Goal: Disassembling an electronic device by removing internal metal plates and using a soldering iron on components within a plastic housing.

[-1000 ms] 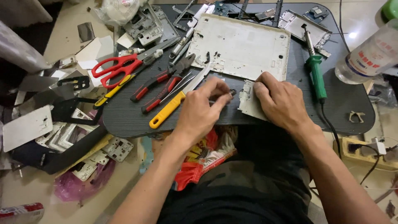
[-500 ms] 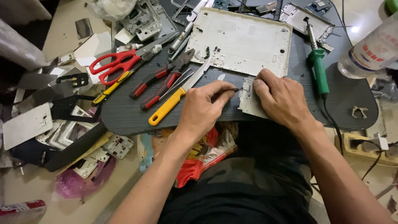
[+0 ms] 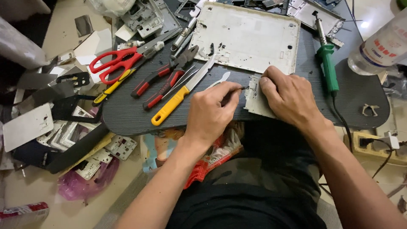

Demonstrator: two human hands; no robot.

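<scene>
My left hand (image 3: pixel 212 112) pinches a small dark tool whose tip touches the left edge of a small pale circuit-board piece (image 3: pixel 254 99) near the front of the dark oval board (image 3: pixel 127 118). My right hand (image 3: pixel 290 97) presses down on that piece and covers most of it. Just behind the hands lies a large white tablet back cover (image 3: pixel 250 36), inner side up. To the left of my left hand a yellow-handled knife (image 3: pixel 178 101) lies on the board.
Red-handled scissors (image 3: pixel 116 63), red-and-black pliers (image 3: pixel 163 80), tweezers and a white pry tool (image 3: pixel 220 79) lie left. A green-handled soldering iron (image 3: pixel 327 63) lies right, its cord running to a power strip (image 3: pixel 373 146). A clear plastic bottle (image 3: pixel 381 46) is far right. Scrap frames litter the floor at left.
The view has shifted slightly closer to the board. Both hands stay on the small piece, the left hand's tool tip still at its left edge.
</scene>
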